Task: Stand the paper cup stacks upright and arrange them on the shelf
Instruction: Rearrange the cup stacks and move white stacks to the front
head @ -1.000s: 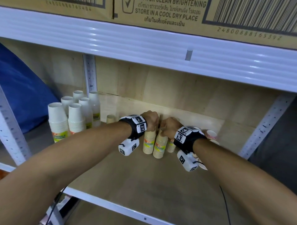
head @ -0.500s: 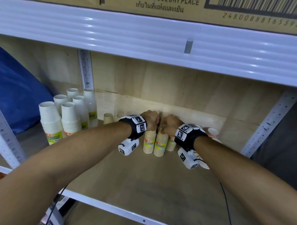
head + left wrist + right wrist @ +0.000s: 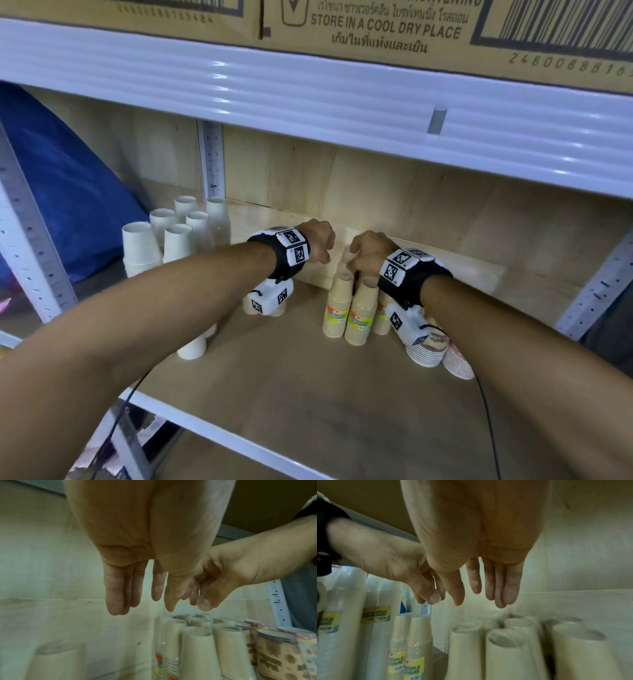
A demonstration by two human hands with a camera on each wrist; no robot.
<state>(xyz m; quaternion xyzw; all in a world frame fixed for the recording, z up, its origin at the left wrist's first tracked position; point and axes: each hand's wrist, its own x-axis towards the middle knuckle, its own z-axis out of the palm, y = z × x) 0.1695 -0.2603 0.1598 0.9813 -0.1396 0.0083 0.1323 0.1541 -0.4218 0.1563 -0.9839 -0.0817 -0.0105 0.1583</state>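
Under my right hand (image 3: 368, 255) stood the kraft paper cup stacks (image 3: 354, 313), upside down on their rims on the wooden shelf (image 3: 308, 394); I could count three in the head view, and the wrist views showed more behind them, too crowded to number. My right hand hung just above their tops, fingers (image 3: 510, 582) straight and pointing down, holding nothing. My left hand (image 3: 317, 240) hovered close beside it, apart from the cups, fingers (image 3: 116, 588) likewise loose and straight, empty. Below my right wrist two patterned cup stacks (image 3: 442, 353) showed. Beyond my left forearm stood six white cup stacks (image 3: 178, 236), upright in a cluster against the back corner, and one more white stack (image 3: 193, 346) showed under that forearm. Above both hands two cardboard boxes (image 3: 376, 27) sat on the upper shelf.
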